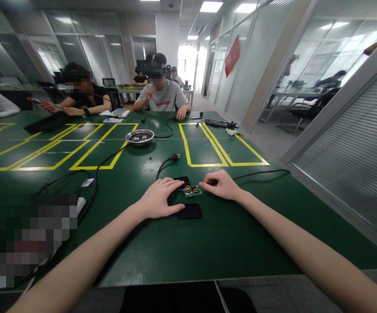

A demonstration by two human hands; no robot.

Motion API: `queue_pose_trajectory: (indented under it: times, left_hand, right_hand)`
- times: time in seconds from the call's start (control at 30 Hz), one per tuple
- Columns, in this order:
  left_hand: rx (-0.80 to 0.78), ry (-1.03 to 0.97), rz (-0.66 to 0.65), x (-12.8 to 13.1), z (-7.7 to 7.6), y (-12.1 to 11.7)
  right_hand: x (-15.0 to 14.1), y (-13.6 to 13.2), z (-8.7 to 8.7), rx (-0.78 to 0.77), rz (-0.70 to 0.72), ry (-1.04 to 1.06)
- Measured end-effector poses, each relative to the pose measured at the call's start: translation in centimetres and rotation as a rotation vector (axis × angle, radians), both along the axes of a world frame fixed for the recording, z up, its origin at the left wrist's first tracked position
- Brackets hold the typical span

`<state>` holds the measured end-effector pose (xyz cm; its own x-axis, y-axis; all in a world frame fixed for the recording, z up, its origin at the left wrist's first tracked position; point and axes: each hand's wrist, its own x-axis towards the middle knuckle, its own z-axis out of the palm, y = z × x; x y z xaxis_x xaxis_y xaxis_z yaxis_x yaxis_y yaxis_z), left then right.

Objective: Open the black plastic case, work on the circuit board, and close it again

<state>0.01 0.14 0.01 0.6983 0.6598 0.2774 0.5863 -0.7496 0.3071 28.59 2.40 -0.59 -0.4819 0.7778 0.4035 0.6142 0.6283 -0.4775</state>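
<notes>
A small green circuit board (193, 191) with copper-wound coils lies on the table in front of me. Just behind it is a black plastic case half (183, 180); a second, flat black case half (190, 211) lies on the near side. My left hand (159, 198) is spread flat, its fingertips at the rear case half and board, its thumb at the edge of the near one. To the right of the board, my right hand (223, 184) is closed in a pinch around a black cable (262, 173) that runs off to the right; its gripped end is mostly hidden.
A plug (175, 157) on a black lead lies behind the board. Further back stands a metal bowl (140, 137) holding small metal parts. Yellow tape (208, 165) marks the green table (188, 252). Cables run along the left. A co-worker (164, 93) sits opposite.
</notes>
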Motion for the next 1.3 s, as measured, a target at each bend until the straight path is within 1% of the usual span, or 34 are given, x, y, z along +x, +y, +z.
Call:
queue_pose_trajectory:
  times: [0.13, 0.3, 0.43, 0.6, 0.87, 1.03, 1.13, 1.2, 1.3]
  left_hand:
    - [-0.024, -0.051, -0.029, -0.1, -0.5, 0.2]
    - [-0.042, -0.058, -0.039, -0.2, -1.1, 0.5]
    - [-0.038, -0.063, -0.025, -0.3, -1.1, 0.8]
    - [-0.075, -0.092, -0.059, -0.5, -0.9, 1.2]
    - [-0.144, -0.128, -0.058, -0.8, -0.8, 1.5]
    - [-0.111, -0.128, -0.070, -0.7, -1.2, 1.7]
    - [-0.078, -0.166, -0.085, -0.7, -1.1, 1.7]
    - [-0.036, -0.206, -0.038, -0.7, -0.7, 1.6]
    - [0.011, -0.212, 0.109, -0.7, -0.1, 1.5]
  right_hand:
    - [-0.5, 0.2, -0.6, -0.038, 0.046, -0.095]
    - [-1.8, -0.2, -1.1, -0.014, 0.057, -0.122]
    - [-2.9, -0.6, -1.2, -0.002, -0.017, -0.133]
    - [-3.3, -0.7, -1.2, -0.008, -0.105, -0.149]
    - [-3.4, -0.7, -1.1, -0.037, -0.152, -0.165]
    - [-3.5, -0.7, -1.2, -0.024, -0.154, -0.170]
    - [-3.5, -0.7, -1.3, -0.006, -0.166, -0.172]
    - [-3.5, -0.8, -1.3, 0.016, -0.167, -0.155]
    - [-3.4, -1.1, -1.1, 0.075, -0.158, -0.068]
